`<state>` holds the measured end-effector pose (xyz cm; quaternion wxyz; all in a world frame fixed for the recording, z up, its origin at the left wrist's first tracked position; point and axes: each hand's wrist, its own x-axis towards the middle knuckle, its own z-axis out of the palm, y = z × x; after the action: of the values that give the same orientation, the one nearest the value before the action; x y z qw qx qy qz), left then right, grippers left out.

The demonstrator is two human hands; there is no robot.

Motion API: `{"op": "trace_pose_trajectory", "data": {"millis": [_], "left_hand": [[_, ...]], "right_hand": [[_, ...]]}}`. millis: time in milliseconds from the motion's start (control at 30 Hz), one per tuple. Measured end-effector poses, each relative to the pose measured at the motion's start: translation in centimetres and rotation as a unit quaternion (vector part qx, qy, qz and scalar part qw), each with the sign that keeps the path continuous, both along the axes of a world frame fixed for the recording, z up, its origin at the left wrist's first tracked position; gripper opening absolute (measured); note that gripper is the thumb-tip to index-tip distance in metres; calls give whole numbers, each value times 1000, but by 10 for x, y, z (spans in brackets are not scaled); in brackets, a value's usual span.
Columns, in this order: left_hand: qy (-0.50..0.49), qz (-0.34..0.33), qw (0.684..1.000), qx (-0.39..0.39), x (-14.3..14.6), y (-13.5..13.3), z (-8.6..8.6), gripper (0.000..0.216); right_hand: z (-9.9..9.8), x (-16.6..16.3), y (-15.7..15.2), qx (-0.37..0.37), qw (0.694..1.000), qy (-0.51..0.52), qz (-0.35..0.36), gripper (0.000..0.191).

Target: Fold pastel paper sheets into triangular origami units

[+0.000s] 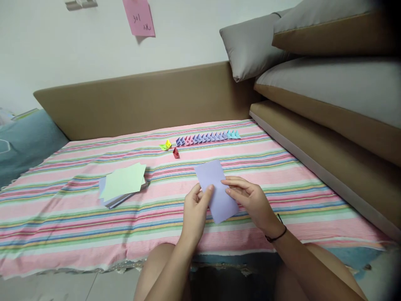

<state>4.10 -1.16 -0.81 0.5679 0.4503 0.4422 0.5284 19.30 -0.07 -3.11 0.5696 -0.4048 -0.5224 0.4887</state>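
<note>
A lavender sheet of paper (218, 198), longer than it is wide, is held slightly tilted above the striped cloth. My left hand (197, 205) grips its left edge, thumb on top and fingers behind. On the right edge, my right hand (249, 200) pinches the paper with fingers over the front; its thumb is hidden. Beyond the sheet lies a row of small folded paper pieces (203, 138) in blue, pink, purple and turquoise. Near the row's left end are a yellow-green folded piece (166, 145) and a red one (176, 153).
A stack of paper sheets (123, 183), pale green on top, lies to the left on the striped cloth (78, 217). Grey and brown cushions (328, 83) are piled along the right side. A brown backrest (150, 100) runs along the wall, with a pink note (139, 17) above.
</note>
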Motion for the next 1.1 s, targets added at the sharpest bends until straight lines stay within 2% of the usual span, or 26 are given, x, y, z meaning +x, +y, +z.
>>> {"op": "trace_pose_trajectory", "data": {"millis": [100,300,433,500,600,667,767,867,933,1000,1033,1100], "left_hand": [[6,-20,1000,-7,3,3,-5,31],[32,-43,998,-23,2,5,-11,29],[57,-77,995,-36,0,5,-7,29],[39,-91,994,-56,-1,4,-4,26],[-5,-115,990,-83,0,4,-3,30],[-14,-95,992,-78,1,5,-4,31],[-19,-7,999,-44,2,7,-5,35],[-15,51,998,-11,3,6,-2,61],[3,48,999,14,4,4,-1,80],[31,29,998,40,5,2,0,87],[50,24,997,54,6,1,-1,85],[96,17,992,85,6,1,-3,67]], "right_hand": [[3,-1,-1,-4,1000,0,-24,23],[0,3,-1,-83,996,2,-25,37],[-2,8,0,-98,995,-2,-4,27],[-2,8,1,-103,994,8,-24,24],[-3,8,2,-106,989,49,-95,21],[-3,8,2,-106,984,81,-118,22],[-3,6,0,-127,984,97,-74,21],[-4,3,-2,-154,982,96,-59,23],[-5,1,-2,-156,979,102,-76,24],[-7,1,-2,-148,980,105,-85,23],[-7,1,-2,-143,980,106,-87,23],[-7,1,-1,-135,980,111,-95,23]]}}
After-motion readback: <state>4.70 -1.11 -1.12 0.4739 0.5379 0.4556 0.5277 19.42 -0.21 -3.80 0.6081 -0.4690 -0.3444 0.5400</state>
